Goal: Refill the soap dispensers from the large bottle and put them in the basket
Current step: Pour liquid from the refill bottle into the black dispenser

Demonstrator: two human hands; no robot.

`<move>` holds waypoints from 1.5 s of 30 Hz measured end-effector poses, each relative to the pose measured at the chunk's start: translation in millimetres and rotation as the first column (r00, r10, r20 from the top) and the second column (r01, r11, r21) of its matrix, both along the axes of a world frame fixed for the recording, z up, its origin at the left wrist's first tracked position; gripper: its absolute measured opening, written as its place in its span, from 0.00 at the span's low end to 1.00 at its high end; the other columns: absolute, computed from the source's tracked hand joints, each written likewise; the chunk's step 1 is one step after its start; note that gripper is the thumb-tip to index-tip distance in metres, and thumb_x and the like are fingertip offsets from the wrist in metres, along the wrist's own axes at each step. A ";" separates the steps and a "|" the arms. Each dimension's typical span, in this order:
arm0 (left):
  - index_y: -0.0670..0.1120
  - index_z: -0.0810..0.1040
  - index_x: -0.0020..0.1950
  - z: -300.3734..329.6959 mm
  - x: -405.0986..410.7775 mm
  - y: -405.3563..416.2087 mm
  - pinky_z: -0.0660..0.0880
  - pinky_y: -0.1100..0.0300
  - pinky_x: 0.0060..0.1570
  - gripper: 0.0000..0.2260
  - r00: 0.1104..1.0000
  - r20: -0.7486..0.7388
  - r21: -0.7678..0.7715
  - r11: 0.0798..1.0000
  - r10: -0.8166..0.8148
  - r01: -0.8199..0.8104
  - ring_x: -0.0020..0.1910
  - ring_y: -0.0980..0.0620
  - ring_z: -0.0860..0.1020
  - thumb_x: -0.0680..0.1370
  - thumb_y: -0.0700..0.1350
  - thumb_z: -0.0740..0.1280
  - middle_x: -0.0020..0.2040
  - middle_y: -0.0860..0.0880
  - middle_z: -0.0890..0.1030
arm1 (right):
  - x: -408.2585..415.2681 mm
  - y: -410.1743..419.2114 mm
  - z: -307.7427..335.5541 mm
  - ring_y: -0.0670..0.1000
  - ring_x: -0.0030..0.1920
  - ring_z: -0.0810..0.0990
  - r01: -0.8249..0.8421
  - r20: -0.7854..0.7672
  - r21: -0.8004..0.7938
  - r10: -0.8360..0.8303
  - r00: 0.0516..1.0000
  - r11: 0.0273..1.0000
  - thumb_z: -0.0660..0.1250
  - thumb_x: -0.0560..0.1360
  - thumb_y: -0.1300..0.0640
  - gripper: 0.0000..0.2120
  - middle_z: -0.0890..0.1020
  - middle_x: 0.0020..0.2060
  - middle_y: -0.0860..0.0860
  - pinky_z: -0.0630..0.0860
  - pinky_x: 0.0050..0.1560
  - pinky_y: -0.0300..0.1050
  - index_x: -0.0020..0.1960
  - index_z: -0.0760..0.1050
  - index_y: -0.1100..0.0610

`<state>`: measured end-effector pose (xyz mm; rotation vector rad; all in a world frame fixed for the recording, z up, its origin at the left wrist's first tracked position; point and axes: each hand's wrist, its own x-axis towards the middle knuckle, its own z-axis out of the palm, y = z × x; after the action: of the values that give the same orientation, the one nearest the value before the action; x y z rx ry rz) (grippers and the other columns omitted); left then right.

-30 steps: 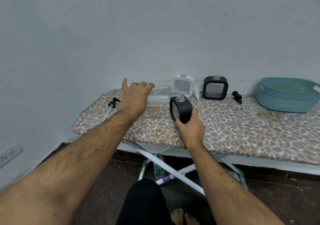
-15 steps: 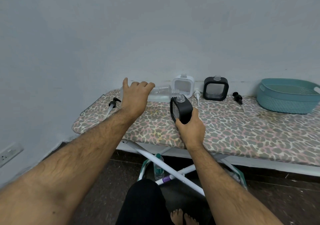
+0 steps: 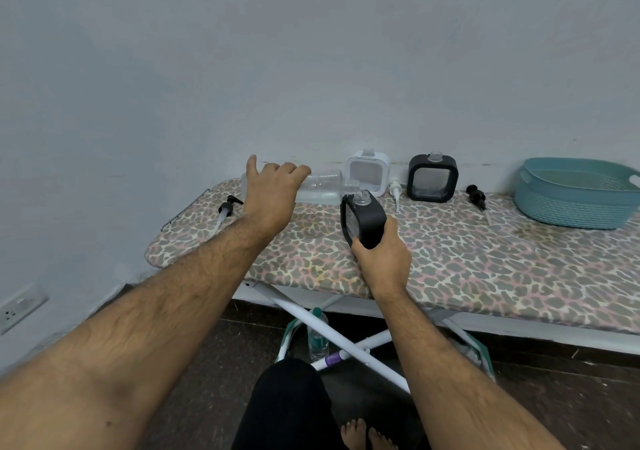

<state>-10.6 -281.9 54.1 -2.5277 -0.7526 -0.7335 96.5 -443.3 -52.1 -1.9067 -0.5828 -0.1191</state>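
My left hand (image 3: 272, 195) grips a large clear bottle (image 3: 320, 188) tipped on its side, its mouth at the open neck of a black square soap dispenser (image 3: 363, 219). My right hand (image 3: 381, 259) holds that dispenser from below, tilted toward the bottle, above the ironing board (image 3: 485, 259). A white dispenser (image 3: 367, 171) and a second black dispenser (image 3: 432, 178) stand uncapped by the wall. The teal basket (image 3: 576, 193) sits at the board's right end with nothing visible in it.
Three loose pump heads lie on the leopard-print board: a black pump head (image 3: 227, 208) at the left end, a white pump head (image 3: 395, 191) between the standing dispensers, another black pump head (image 3: 478, 196) near the basket. A small bottle (image 3: 318, 333) stands on the floor between the board's legs.
Hardly anything has moved: both hands keep the bottle's mouth at the black dispenser's neck, and the rest of the board is unchanged.
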 end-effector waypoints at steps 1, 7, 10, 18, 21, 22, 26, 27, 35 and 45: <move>0.54 0.72 0.66 -0.3 0.1 0.1 0.52 0.35 0.72 0.27 1.000 0.001 -0.001 1.000 -0.001 0.001 0.59 0.46 0.77 0.71 0.34 0.73 0.60 0.52 0.79 | -0.1 -0.1 0.1 0.50 0.46 0.81 -0.001 0.000 0.000 0.001 1.000 1.000 0.73 0.72 0.50 0.20 0.83 0.46 0.47 0.74 0.43 0.40 0.59 0.70 0.49; 0.55 0.72 0.66 0.5 0.4 0.0 0.51 0.35 0.72 0.27 1.000 0.002 -0.005 1.000 -0.003 0.003 0.60 0.46 0.77 0.71 0.35 0.73 0.61 0.53 0.79 | -1.0 -1.4 1.4 0.49 0.44 0.80 -0.004 -0.006 -0.006 0.004 1.000 1.000 0.73 0.72 0.50 0.20 0.82 0.46 0.47 0.71 0.41 0.38 0.59 0.70 0.50; 0.55 0.72 0.66 -1.3 0.4 -0.2 0.52 0.35 0.72 0.26 1.000 0.011 -0.008 1.000 0.004 -0.004 0.59 0.46 0.77 0.72 0.35 0.72 0.60 0.52 0.80 | -1.3 -2.1 2.1 0.48 0.44 0.80 -0.009 -0.008 0.001 0.009 1.000 1.000 0.73 0.72 0.51 0.20 0.82 0.45 0.46 0.71 0.41 0.38 0.60 0.70 0.50; 0.55 0.71 0.67 -14.3 -0.5 -5.4 0.53 0.36 0.72 0.26 0.998 0.043 -0.061 0.997 0.040 -0.037 0.58 0.46 0.78 0.73 0.38 0.73 0.60 0.53 0.80 | 0.7 -0.2 -0.7 0.49 0.41 0.82 -0.004 -0.016 0.000 0.004 1.000 1.000 0.73 0.71 0.50 0.19 0.83 0.44 0.46 0.77 0.39 0.41 0.57 0.69 0.48; 0.55 0.70 0.68 -17.3 -1.0 -9.0 0.53 0.37 0.72 0.25 0.997 0.047 -0.085 0.995 0.053 -0.049 0.59 0.47 0.77 0.74 0.40 0.72 0.61 0.53 0.79 | 1.3 1.6 -2.9 0.50 0.40 0.83 -0.011 -0.027 0.009 0.011 1.000 1.000 0.73 0.71 0.49 0.19 0.83 0.43 0.46 0.83 0.39 0.47 0.56 0.67 0.45; 0.55 0.70 0.68 -18.4 -1.0 -10.2 0.53 0.37 0.72 0.25 0.997 0.049 -0.100 0.994 0.055 -0.050 0.59 0.47 0.77 0.74 0.41 0.72 0.61 0.53 0.78 | 1.8 2.3 -3.8 0.50 0.39 0.83 -0.014 -0.033 0.016 0.014 0.999 1.000 0.73 0.70 0.48 0.19 0.83 0.42 0.46 0.83 0.39 0.48 0.55 0.67 0.44; 0.56 0.70 0.69 -26.0 -2.5 -11.7 0.53 0.39 0.72 0.26 0.994 0.094 -0.130 0.991 0.048 -0.036 0.59 0.49 0.77 0.73 0.44 0.73 0.61 0.54 0.79 | 2.5 2.7 -5.6 0.49 0.37 0.83 -0.017 -0.027 0.020 0.017 0.999 1.000 0.72 0.70 0.48 0.18 0.83 0.39 0.45 0.83 0.37 0.48 0.53 0.66 0.42; 0.55 0.70 0.69 -28.4 -2.7 -11.8 0.53 0.39 0.72 0.27 0.993 0.110 -0.146 0.989 0.048 -0.031 0.59 0.49 0.78 0.73 0.45 0.74 0.61 0.54 0.79 | 3.0 2.6 -6.0 0.49 0.36 0.83 -0.016 -0.022 0.020 0.016 1.000 1.000 0.72 0.70 0.48 0.18 0.82 0.39 0.44 0.83 0.37 0.48 0.53 0.66 0.42; 0.48 0.72 0.66 -33.9 -5.9 -11.4 0.78 0.55 0.53 0.27 0.844 0.523 -0.578 0.778 0.120 0.247 0.51 0.54 0.79 0.69 0.45 0.78 0.58 0.54 0.80 | 5.4 3.6 -7.3 0.51 0.36 0.83 -0.023 -0.045 0.021 0.024 0.999 0.999 0.71 0.68 0.46 0.19 0.83 0.39 0.45 0.83 0.37 0.49 0.55 0.65 0.41; 0.47 0.70 0.64 -53.4 -37.5 39.9 0.70 0.56 0.64 0.28 0.692 0.666 -0.690 0.582 0.279 0.429 0.60 0.53 0.74 0.69 0.43 0.79 0.60 0.52 0.76 | 6.6 4.8 -7.4 0.50 0.36 0.83 -0.011 -0.046 0.003 0.011 0.999 1.000 0.71 0.68 0.47 0.19 0.82 0.39 0.44 0.83 0.37 0.49 0.54 0.66 0.43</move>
<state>-48.1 -242.0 0.6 -3.0376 -1.5511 -1.8818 103.1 -438.5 -59.5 -1.8986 -0.5616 -0.0684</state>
